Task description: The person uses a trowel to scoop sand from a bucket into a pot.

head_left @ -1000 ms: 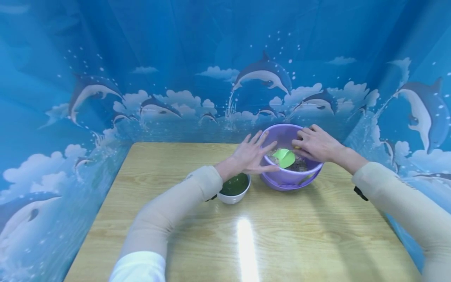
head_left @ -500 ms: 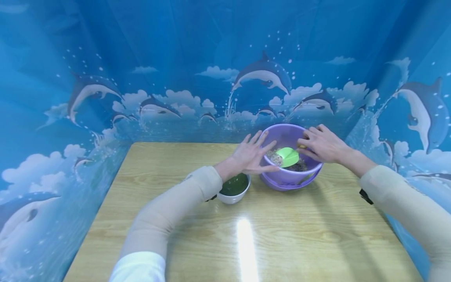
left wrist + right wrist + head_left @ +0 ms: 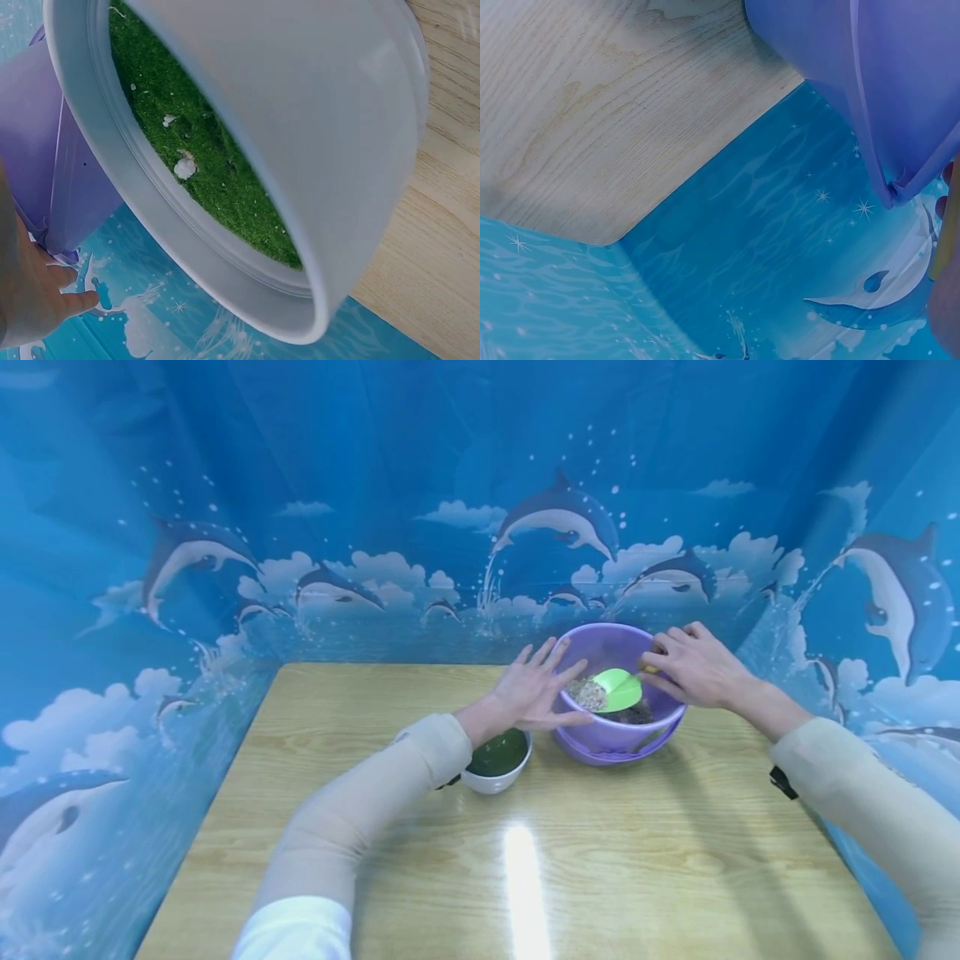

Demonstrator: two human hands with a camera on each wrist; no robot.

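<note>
Right hand (image 3: 693,667) and scoop (image 3: 621,691) have shifted slightly toward three o'clock since the earlier frames, exposing more of the pale grains (image 3: 588,696); twelve o'clock is the far side of the table (image 3: 420,893). Fingers and thumb of this hand pinch the scoop's yellow handle (image 3: 649,668) at the three-o'clock side of the bucket (image 3: 611,739). Its green blade lies within the bucket, the grains at its nine-o'clock edge and dark matter (image 3: 636,714) at five. Whether the blade bears a load cannot be told. Left hand (image 3: 527,695), fingers straight and spread wide, lies at the rim at nine o'clock. At eight o'clock from the bucket, partly hidden by the left arm, stands a white bowl (image 3: 491,786) with white-flecked green contents (image 3: 500,755). Beyond, at twelve, hangs a dolphin-printed backdrop (image 3: 420,443).
</note>
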